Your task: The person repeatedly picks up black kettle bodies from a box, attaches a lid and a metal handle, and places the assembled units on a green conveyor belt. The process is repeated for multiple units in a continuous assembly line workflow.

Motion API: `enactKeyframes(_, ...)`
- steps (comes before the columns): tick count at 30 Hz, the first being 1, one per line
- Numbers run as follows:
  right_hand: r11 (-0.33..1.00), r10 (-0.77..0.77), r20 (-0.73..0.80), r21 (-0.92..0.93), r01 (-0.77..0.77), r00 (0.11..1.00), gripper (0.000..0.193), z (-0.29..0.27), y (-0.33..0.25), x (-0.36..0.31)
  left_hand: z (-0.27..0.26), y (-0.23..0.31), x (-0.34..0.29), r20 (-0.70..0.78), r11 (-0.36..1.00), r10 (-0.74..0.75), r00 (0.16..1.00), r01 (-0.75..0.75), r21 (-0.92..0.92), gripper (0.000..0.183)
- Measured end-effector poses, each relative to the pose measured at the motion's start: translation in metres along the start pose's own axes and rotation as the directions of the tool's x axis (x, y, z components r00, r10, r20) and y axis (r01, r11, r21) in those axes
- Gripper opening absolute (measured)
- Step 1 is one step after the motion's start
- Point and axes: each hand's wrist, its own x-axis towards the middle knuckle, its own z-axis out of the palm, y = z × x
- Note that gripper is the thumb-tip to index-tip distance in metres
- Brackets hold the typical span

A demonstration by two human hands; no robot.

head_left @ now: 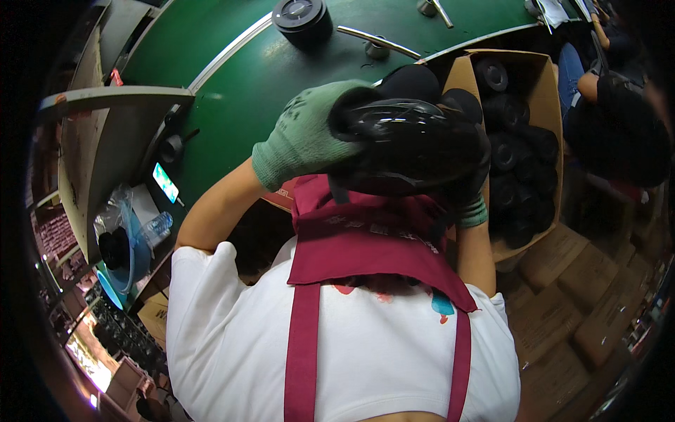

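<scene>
The green-gloved left hand [320,130] was closed around the left end of a glossy black piece [415,144] at the centre of the frame, just above the bib of a maroon apron [373,253]. The right hand [470,193] was at the piece's right end, mostly hidden; its green cuff [473,212] showed, but I could not tell how its fingers were set against the dark surface. Just beyond the piece were two round black shapes [411,81], partly covered by it.

The green bench [232,105] filled the upper middle. On it, at the top, stood a round black drum [304,24], with a metal rod [351,32] on a small base to its right. An open carton [460,72] full of black parts [517,151] stood right of the hands, and brown boxes [555,316] lay at the lower right. At the left were a lit phone [166,183], a clear bottle [156,228] and a blue basin [140,257]. Another person [619,126] was in the upper right.
</scene>
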Motion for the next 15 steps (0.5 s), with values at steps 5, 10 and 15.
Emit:
enactKeyframes(5,0.997,0.077,-0.127,-0.001,-0.078,0.989,0.072,-0.004,0.045,-0.031,0.013,0.039,-0.008,-0.262,0.948,0.141,0.955,-0.206,-0.242,0.089)
enactKeyframes(10,0.992,0.121,-0.166,0.055,-0.114,0.979,0.070,-0.002,0.041,-0.023,0.030,0.059,-0.008,-0.259,0.835,0.498,0.828,-0.376,0.403,0.063)
enactKeyframes(15,0.982,0.170,-0.191,0.110,-0.151,0.967,0.068,0.002,0.028,-0.026,0.055,0.050,0.001,-0.393,0.806,0.503,0.770,-0.254,0.534,0.054)
